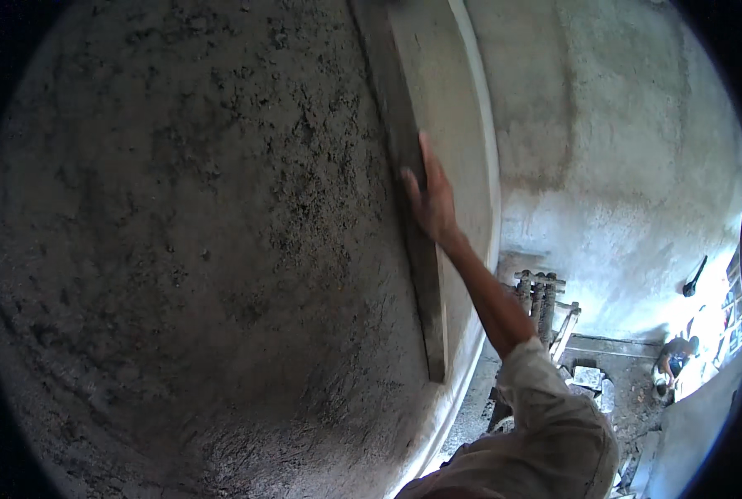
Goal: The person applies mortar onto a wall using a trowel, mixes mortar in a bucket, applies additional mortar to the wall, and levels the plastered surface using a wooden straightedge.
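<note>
A long, straight, grey board [428,316] stands nearly upright along the edge of a rough, wet-looking plastered wall [180,249]. My right hand [437,202] rests on this board at about its middle. Its thumb is spread to the left across the board's face, and its fingers stretch upward, apart from the thumb. Part of the fingers is hidden behind the hand's own edge. My right arm, in a light rolled sleeve [546,391], reaches up from the lower right. Nowhere in the picture does my left hand show.
Past the wall's pale edge [486,108] lies another grey plastered wall [629,141]. Far below stand a wooden trestle-like frame [544,299] and pale blocks [587,377] on the floor. Another person [675,362] crouches at the lower right, near bright light.
</note>
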`<action>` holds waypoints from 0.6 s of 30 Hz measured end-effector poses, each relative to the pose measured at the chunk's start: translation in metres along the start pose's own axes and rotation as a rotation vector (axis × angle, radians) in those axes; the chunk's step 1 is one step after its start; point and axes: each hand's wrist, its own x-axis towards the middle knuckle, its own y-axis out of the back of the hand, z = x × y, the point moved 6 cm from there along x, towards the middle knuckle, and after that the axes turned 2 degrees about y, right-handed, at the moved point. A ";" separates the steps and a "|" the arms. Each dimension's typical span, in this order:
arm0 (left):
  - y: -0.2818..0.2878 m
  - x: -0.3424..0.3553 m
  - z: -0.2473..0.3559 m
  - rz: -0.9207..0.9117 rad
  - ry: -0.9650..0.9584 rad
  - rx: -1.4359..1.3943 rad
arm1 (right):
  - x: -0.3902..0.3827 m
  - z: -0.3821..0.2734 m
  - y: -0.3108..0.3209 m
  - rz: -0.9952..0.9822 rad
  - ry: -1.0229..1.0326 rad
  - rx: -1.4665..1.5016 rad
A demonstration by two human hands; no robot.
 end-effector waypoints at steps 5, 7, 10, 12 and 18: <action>0.006 -0.003 -0.003 0.014 0.016 0.011 | 0.005 -0.022 0.011 -0.075 -0.057 0.109; 0.021 -0.001 -0.014 0.027 0.016 0.041 | 0.038 -0.038 0.011 -0.067 -0.047 0.158; 0.031 -0.003 -0.024 0.039 0.029 0.067 | 0.096 -0.060 0.018 0.003 0.077 0.127; 0.030 -0.010 -0.027 0.020 0.043 0.072 | 0.110 -0.065 0.022 0.048 0.150 0.157; 0.030 -0.027 -0.043 -0.001 0.097 0.091 | -0.010 -0.099 0.012 0.052 0.207 -0.012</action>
